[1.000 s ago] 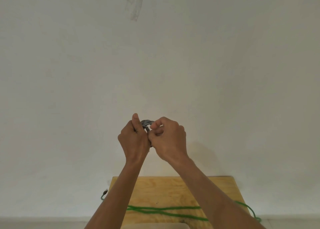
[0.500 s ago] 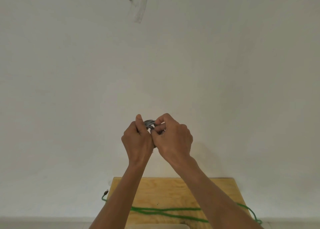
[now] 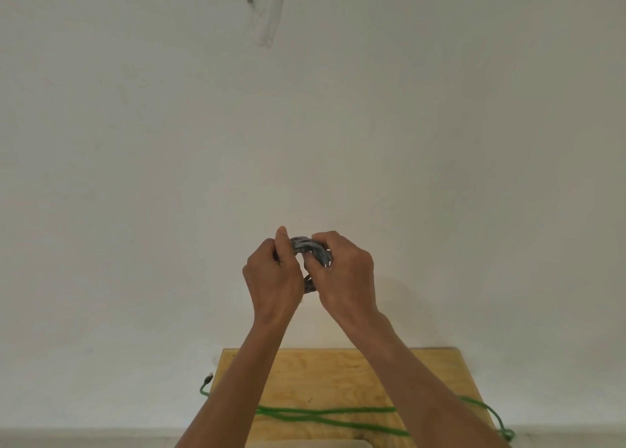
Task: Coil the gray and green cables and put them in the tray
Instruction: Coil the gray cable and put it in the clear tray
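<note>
1. Gray cable (image 3: 310, 248), wound into a small coil, is held up before the white wall (image 3: 135, 176); left hand (image 3: 272, 278) and right hand (image 3: 342, 275) each curl round one side of it.
2. The green cable (image 3: 325, 413) lies uncoiled, running left-right across the plywood table (image 3: 321, 373), its ends hanging off both side edges.
3. The table's far edge meets the wall.

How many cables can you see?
2. The gray cable is bunched in a coil, gripped between the left hand and the right hand. The green cable lies loose across the wooden table below.
</note>
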Available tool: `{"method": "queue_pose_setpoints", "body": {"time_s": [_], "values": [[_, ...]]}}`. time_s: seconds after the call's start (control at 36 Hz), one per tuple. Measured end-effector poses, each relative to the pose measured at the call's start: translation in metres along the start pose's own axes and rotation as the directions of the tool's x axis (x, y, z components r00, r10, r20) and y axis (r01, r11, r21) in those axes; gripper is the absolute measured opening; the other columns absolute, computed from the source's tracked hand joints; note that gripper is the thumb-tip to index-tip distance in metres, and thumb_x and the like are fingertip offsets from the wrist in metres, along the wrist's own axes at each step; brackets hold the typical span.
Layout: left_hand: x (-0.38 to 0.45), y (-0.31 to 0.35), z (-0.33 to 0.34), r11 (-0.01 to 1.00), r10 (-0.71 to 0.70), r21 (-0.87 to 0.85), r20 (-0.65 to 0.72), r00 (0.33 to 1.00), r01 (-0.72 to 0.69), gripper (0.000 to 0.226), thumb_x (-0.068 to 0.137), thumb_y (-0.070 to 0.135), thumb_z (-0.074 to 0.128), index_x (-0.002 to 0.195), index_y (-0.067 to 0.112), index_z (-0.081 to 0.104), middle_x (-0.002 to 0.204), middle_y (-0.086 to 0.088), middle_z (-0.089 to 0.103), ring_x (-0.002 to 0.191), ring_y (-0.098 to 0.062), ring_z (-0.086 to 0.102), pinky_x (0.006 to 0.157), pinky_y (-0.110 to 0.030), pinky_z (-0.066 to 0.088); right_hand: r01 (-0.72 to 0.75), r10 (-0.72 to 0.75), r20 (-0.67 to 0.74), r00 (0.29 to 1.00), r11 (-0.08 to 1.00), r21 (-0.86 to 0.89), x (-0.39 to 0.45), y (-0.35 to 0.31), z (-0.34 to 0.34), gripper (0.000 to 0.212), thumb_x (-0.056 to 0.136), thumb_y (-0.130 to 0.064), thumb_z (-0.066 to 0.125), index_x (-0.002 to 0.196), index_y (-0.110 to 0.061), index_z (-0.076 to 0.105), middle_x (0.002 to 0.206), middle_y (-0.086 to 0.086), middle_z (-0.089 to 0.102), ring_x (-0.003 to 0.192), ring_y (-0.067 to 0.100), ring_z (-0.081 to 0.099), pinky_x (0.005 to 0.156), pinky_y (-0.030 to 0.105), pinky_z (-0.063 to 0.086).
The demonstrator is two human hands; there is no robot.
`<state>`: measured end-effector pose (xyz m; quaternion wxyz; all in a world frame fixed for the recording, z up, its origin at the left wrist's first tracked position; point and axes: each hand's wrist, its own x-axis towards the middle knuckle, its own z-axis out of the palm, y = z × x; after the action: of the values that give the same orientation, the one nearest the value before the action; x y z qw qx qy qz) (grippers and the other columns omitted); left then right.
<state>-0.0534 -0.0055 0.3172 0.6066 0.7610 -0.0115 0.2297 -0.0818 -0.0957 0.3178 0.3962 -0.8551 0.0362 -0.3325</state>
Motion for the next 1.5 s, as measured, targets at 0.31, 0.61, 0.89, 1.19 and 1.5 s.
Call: {"method": "queue_pose_setpoints", "body": {"time_s": [0.31,0.61,0.89,1.19,1.5], "values": [[-0.006,-0.007,0.001,0.995,-0.098,-0.012,0.011,0.995,0.098,0.055,0.1,0.046,0.041,0.057,0.013,0.05,0.047,0.004,0.047,0.05,-0.027,0.05,0.054,-0.059,0.053,0.073,-0.073,0.012,0.997,0.997,-0.022,-0.005,0.012,0.0,0.031,0.082,-0.027,0.077,0.112,-0.021,0.07,0.101,-0.005,0.074,0.088,0.015,0.068,0.076,0.033,0.056],[-0.007,-0.01,0.003,0.998,-0.062,0.021,-0.013,0.998,0.062,0.053,0.105,0.034,0.04,0.064,0.004,0.052,0.05,-0.001,0.046,0.048,-0.018,0.044,0.056,-0.045,0.047,0.015,-0.013,-0.024,1.0,0.994,0.108,-0.006,0.011,0.003,0.028,0.082,-0.015,0.078,0.11,-0.012,0.075,0.101,0.003,0.077,0.089,0.017,0.071,0.082,0.035,0.057],[-0.004,-0.022,-0.001,0.992,-0.126,0.003,0.035,0.991,0.126,0.054,0.104,0.042,0.036,0.066,0.01,0.056,0.057,-0.011,0.056,0.058,-0.035,0.06,0.06,-0.058,0.054,0.232,-0.233,-0.083,0.969,0.973,-0.018,-0.014,0.02,0.019,0.021,0.088,-0.015,0.066,0.105,-0.006,0.075,0.094,0.007,0.075,0.085,0.023,0.071,0.072,0.039,0.06],[-0.007,-0.035,-0.013,0.945,-0.303,-0.096,0.097,0.948,0.312,0.068,0.107,0.044,0.029,0.075,-0.009,0.057,0.057,-0.011,0.055,0.049,-0.024,0.056,0.05,-0.034,0.048,0.177,-0.176,-0.025,0.984,0.983,0.044,-0.026,0.025,0.029,0.016,0.086,-0.015,0.072,0.101,-0.011,0.077,0.091,0.003,0.075,0.082,0.016,0.07,0.073,0.031,0.057],[-0.005,-0.075,-0.038,0.907,-0.381,-0.104,0.213,0.9,0.409,0.067,0.107,0.047,0.025,0.079,0.011,0.074,0.063,-0.01,0.071,0.057,-0.02,0.069,0.059,-0.034,0.053,-0.077,0.074,0.023,0.997,0.983,0.166,-0.051,0.031,0.051,0.018,0.08,-0.012,0.08,0.098,-0.013,0.078,0.092,-0.003,0.075,0.079,-0.015,0.061,0.075,0.002,0.044]]}}
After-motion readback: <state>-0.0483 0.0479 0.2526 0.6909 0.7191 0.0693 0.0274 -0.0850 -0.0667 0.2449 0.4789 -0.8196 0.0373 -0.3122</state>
